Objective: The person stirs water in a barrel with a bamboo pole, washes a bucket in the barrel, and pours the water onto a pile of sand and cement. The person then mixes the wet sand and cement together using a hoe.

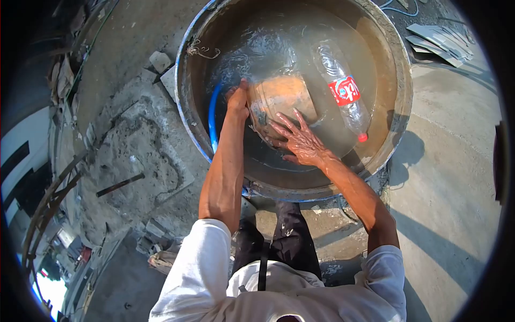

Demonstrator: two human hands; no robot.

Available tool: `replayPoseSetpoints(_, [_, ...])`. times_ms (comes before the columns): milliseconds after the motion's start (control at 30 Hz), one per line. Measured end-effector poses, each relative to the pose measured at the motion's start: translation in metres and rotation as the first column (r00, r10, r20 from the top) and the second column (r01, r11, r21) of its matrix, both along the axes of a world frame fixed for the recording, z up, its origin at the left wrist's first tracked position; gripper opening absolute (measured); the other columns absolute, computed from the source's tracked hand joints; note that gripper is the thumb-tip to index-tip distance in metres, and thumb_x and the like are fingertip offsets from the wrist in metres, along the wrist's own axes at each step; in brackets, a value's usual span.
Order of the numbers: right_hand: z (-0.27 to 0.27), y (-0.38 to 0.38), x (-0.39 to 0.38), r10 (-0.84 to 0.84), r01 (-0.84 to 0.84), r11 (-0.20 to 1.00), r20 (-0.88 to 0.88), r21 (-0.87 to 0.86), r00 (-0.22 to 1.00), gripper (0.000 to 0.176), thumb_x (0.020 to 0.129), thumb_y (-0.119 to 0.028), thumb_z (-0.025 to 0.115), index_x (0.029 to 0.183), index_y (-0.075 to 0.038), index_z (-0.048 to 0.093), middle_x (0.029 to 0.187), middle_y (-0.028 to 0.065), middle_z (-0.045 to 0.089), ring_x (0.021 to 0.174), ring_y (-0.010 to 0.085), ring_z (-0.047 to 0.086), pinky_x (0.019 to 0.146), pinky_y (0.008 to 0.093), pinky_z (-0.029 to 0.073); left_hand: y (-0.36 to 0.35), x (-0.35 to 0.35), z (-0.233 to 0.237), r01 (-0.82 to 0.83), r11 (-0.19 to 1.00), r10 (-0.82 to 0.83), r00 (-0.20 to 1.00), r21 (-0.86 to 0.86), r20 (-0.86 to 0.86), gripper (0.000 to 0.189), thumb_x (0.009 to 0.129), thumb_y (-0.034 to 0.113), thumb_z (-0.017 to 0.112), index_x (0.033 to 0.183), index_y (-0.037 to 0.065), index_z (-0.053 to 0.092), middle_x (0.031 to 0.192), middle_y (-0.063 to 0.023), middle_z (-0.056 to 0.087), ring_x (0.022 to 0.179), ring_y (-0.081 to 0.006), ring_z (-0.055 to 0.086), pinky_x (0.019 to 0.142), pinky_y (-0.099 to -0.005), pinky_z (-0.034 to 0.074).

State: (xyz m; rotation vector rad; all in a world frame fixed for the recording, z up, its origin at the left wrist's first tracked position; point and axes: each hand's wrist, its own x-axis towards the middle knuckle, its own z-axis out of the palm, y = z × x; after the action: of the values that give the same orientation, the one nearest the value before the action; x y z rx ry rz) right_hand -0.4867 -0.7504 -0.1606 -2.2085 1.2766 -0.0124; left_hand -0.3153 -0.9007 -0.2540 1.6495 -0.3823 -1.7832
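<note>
An orange, bucket-like container (287, 95) lies on its side in the cloudy water of a large round tub (396, 70). My left hand (238, 100) is closed on the container's left edge, thumb pointing up. With fingers spread, my right hand (301, 140) rests on or just over the container's lower side and holds nothing. Both hands look wet. A clear plastic bottle (351, 119) with a red label and red cap floats to the right of the container. Blue hose (213, 115) runs over the tub's left rim into the water.
Stacked flat grey sheets (441, 44) lie on the ground at upper right. Left of the tub are concrete blocks (160, 61), rubble and a metal bar (120, 185) sticking out. A bit of string (203, 51) hangs on the tub's rim.
</note>
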Motion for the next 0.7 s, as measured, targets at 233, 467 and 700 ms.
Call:
replayPoseSetpoints(233, [-0.022,-0.031,0.008,-0.176,0.185,0.971,0.071,-0.154,0.982,0.057,0.083,-0.036,0.064,0.132,-0.011,0.049,0.151,0.0034,0.030,0.144,0.0258,0.016,0.120,0.0464,0.008,0.033,-0.010,0.035,0.143,0.988,-0.142,0.990,-0.050,0.018,0.035,0.091,0.032,0.065,0.098,-0.002,0.060,0.088,-0.0094,0.065,0.072,-0.0170,0.063,0.061,-0.0306,0.054])
replayPoseSetpoints(467, [-0.059,0.005,-0.013,0.038,-0.101,0.976,-0.303,-0.194,0.952,0.062,0.091,-0.043,0.051,0.147,-0.024,0.031,0.158,0.0022,0.014,0.146,0.0220,0.010,0.118,0.0566,0.004,0.026,-0.024,0.002,0.230,0.933,-0.169,0.959,-0.277,0.226,0.033,0.091,0.033,0.065,0.088,0.001,0.060,0.072,-0.0007,0.058,0.060,-0.0091,0.048,0.055,-0.0269,0.043])
replayPoseSetpoints(700, [-0.065,0.015,0.000,-0.293,0.363,0.842,-0.227,0.399,0.929,0.048,0.085,-0.019,0.061,0.131,-0.014,0.050,0.155,0.0109,0.022,0.138,0.0380,0.029,0.109,0.0491,0.033,0.057,-0.005,-0.059,0.832,0.554,-0.597,0.377,0.024,0.708,0.032,0.085,0.023,0.069,0.105,-0.001,0.062,0.091,-0.0205,0.066,0.079,-0.0358,0.063,0.071,-0.0429,0.049])
